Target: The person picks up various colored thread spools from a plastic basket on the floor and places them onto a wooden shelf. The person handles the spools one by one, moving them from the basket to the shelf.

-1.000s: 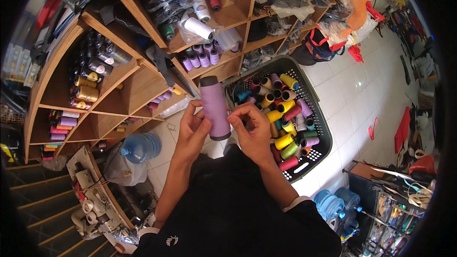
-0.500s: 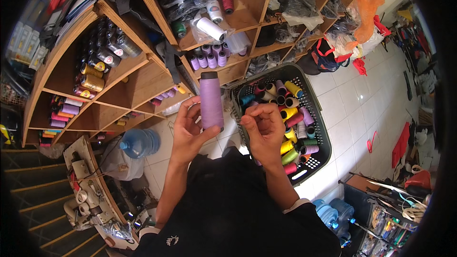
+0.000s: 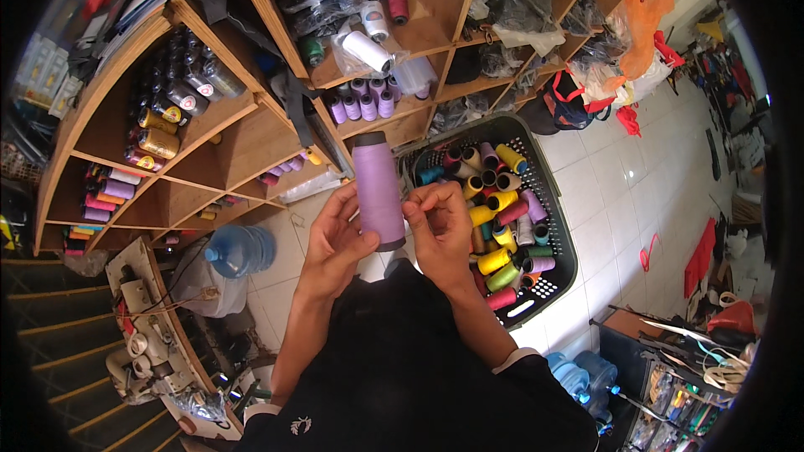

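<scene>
A purple spool of thread (image 3: 380, 192) with a dark top stands nearly upright, tilted a little, in front of my body. My left hand (image 3: 333, 243) is closed round its lower left side, thumb across the front near the base. My right hand (image 3: 445, 230) is at the spool's right side with fingers curled into a pinch, their tips at or very near the wound thread. Whether a thread end lies in that pinch is too fine to make out. Behind the right hand sits a dark green plastic basket (image 3: 566, 238) holding several spools in yellow, red, purple, green and other colours.
Wooden shelves (image 3: 243, 130) hold several thread spools, with purple spools (image 3: 368, 106) in one compartment. A blue water bottle (image 3: 243, 251) stands on the floor at left, near a sewing machine (image 3: 151, 343). Red cloth (image 3: 700, 261) lies on the tiles at right.
My right hand has moved left, from over the basket to the spool's side. The spool has shifted slightly right and down and leans more, still in my left hand.
</scene>
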`<state>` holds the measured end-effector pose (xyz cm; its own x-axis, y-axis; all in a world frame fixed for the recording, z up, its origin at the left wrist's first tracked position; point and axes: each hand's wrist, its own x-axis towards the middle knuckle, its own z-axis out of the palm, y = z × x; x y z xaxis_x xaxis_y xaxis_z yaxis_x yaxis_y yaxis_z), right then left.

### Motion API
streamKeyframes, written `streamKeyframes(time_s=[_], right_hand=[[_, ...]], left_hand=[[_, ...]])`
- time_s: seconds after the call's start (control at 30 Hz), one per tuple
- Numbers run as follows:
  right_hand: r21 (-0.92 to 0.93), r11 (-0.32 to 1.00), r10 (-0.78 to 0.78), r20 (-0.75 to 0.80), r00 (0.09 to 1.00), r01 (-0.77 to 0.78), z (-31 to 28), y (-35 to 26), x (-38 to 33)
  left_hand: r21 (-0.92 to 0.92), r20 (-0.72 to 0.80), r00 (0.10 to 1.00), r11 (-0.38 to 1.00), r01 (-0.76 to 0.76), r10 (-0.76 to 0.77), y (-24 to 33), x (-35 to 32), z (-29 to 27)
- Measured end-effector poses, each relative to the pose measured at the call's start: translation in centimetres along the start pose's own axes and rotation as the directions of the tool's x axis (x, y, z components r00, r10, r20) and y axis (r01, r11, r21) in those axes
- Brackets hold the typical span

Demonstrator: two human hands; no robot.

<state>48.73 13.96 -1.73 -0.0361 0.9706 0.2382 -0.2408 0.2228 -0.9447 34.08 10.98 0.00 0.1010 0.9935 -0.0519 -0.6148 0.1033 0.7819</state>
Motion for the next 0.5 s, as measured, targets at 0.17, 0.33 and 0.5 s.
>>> streamKeyframes(time_s=[0.17,0.33,0.5], right_hand=[[0.009,1.0,-0.02,-0.026,0.999,0.02,0.41,-0.51,0.05],[-0.055,0.996,-0.076,0.001,0.997,0.076,0.49,-0.2,0.39],[0.046,0.999,-0.017,-0.002,1.0,0.017,0.84,-0.26,0.41]], left_hand=[[-0.055,-0.042,0.999,0.998,0.025,-0.027,-0.1,-0.37,0.21],[0.017,-0.1,0.995,1.0,0.003,-0.002,-0.56,-0.32,0.19],[-0.07,-0.141,0.99,0.997,-0.012,0.002,-0.66,-0.31,0.06]])
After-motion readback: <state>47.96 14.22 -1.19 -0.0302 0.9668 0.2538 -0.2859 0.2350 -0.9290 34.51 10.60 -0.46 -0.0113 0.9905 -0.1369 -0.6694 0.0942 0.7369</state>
